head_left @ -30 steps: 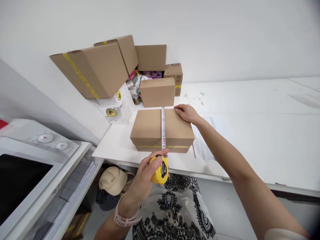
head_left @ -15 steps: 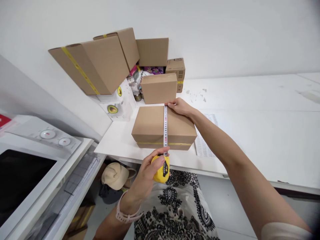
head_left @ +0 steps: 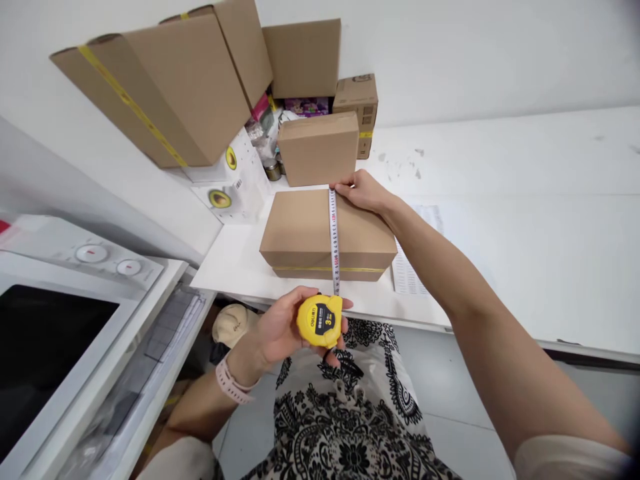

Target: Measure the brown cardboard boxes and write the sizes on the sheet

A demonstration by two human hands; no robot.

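A closed brown cardboard box [head_left: 295, 223] lies on the white table, a yellow tape line along its front side. Across its top, from far edge to near edge, runs the white blade [head_left: 334, 230] of a tape measure. My left hand [head_left: 277, 330] cradles the yellow tape measure case [head_left: 311, 319] just in front of the box, its label facing up. At the box's far edge, my right hand [head_left: 367, 192] pinches the blade's end, the hand resting by the box top. The blade's very tip is hidden by the fingers.
Behind stand a smaller cardboard box [head_left: 320, 150] and another carton [head_left: 367, 110]. Large cartons [head_left: 185, 93] sit on white avocado-print boxes [head_left: 235, 190] at left. A printed sheet [head_left: 407, 273] lies partly under my right arm. A microwave [head_left: 55, 333] is at lower left.
My left hand has turned the tape measure case so its label faces up, with the thumb off its front. My right hand keeps the blade's end at the far edge. The view has shifted.
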